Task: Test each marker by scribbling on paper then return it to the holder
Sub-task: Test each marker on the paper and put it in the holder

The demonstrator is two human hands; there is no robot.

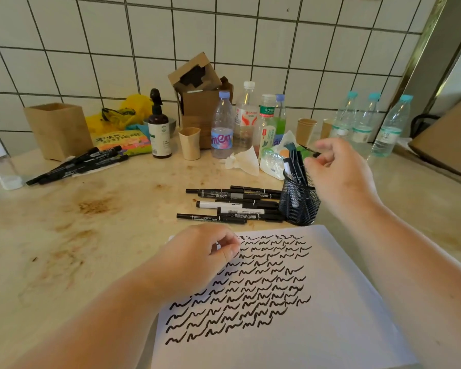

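Note:
A white sheet of paper [317, 302] covered in rows of black scribbles lies in front of me. My left hand [197, 259] rests on its top left corner with fingers loosely curled, holding nothing I can see. A black mesh holder [300, 203] with several markers in it stands just beyond the paper. My right hand [338, 171] hovers over the holder's right side and pinches a thin black marker [313, 153] at its fingertips. To the left of the holder lies a pile of loose markers [232, 205].
A second heap of black markers [77, 163] lies at the back left by a wooden box [59, 129]. Along the tiled wall stand plastic bottles [222, 123], paper cups [189, 143], a brown spray bottle [159, 129] and cardboard boxes [197, 83]. Crumpled tissue [244, 161] sits behind the holder.

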